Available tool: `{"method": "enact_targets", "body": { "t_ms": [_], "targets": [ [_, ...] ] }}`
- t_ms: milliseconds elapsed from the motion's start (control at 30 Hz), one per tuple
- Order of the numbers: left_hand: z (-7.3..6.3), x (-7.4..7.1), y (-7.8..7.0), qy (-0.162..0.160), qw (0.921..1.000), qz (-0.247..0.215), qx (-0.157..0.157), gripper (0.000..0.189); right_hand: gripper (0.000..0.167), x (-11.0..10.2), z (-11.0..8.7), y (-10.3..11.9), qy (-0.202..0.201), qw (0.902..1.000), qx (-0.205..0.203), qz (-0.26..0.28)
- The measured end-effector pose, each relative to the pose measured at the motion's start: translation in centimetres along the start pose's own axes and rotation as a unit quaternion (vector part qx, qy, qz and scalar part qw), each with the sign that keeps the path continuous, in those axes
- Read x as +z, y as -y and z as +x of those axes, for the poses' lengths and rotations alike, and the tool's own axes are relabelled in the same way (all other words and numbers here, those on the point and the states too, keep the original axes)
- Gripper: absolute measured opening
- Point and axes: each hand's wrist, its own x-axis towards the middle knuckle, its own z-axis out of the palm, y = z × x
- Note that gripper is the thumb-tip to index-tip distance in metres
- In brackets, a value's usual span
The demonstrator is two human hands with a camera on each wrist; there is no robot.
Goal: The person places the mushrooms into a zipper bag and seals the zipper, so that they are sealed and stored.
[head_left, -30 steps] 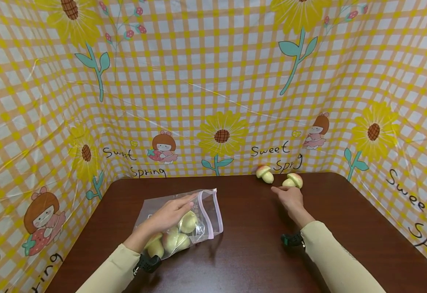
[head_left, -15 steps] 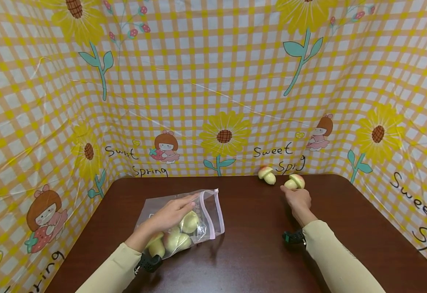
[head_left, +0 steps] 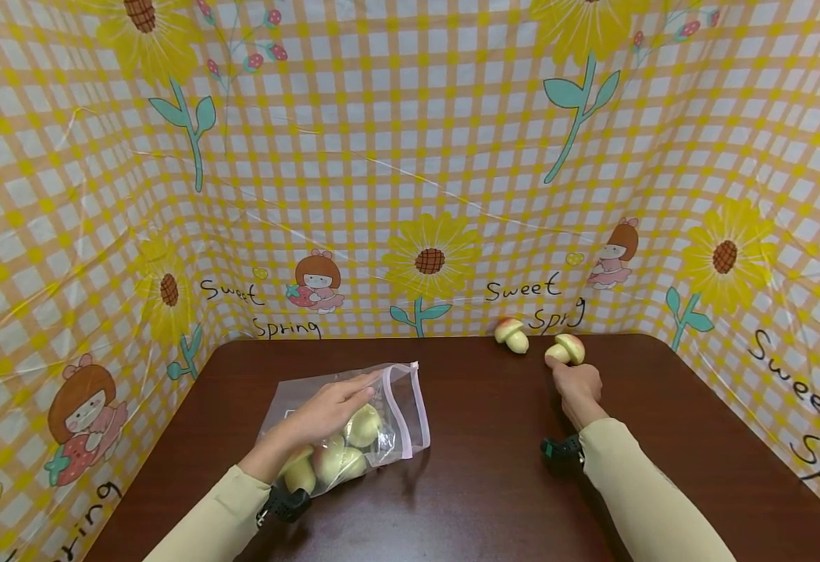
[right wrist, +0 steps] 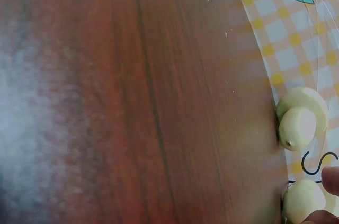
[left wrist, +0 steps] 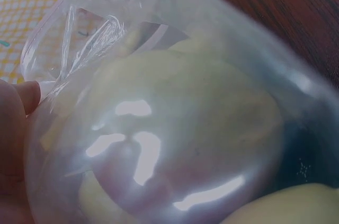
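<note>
My left hand (head_left: 333, 407) lies with straight fingers across a clear zip bag (head_left: 401, 406) with a pale pink zip edge. Several yellowish mushrooms with reddish caps, such as one mushroom (head_left: 364, 425), show through the plastic. In the left wrist view, a shiny mushroom (left wrist: 185, 123) fills the bag (left wrist: 312, 86), beside part of the left hand (left wrist: 13, 144). At the table's back right, my right hand (head_left: 577, 388) pinches the stem of a mushroom (head_left: 568, 348); fingertips flank that mushroom (right wrist: 303, 200) in the right wrist view. Another mushroom (head_left: 512, 336) lies just left of it.
A dark brown wooden table (head_left: 473, 468) bears everything. Checked yellow cloth (head_left: 354, 179) with sunflowers stands as a wall behind and at both sides, close to the two loose mushrooms.
My right hand has moved slightly right and its fingers have come onto the stem of the right-hand mushroom. The left hand and the bag have stayed in place.
</note>
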Motion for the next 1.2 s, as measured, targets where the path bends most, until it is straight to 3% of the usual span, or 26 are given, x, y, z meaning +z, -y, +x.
{"method": "enact_targets", "body": {
  "t_ms": [767,1033,1200],
  "targets": [
    [-0.1,-0.2,0.3,-0.004,1.0,0.0,-0.006,0.053,0.071,0.6,0.9,0.9,-0.021,0.9965,0.046,0.067],
    [-0.1,-0.1,0.2,-0.008,0.9997,-0.021,-0.005,0.049,0.077,0.9,1.5,0.8,-0.037,0.9948,0.05,0.08],
    [-0.1,-0.1,0.3,-0.009,0.9999,-0.01,0.0,0.05,0.076,0.9,1.7,0.8,-0.037,0.9924,0.061,0.1]
  ]
}}
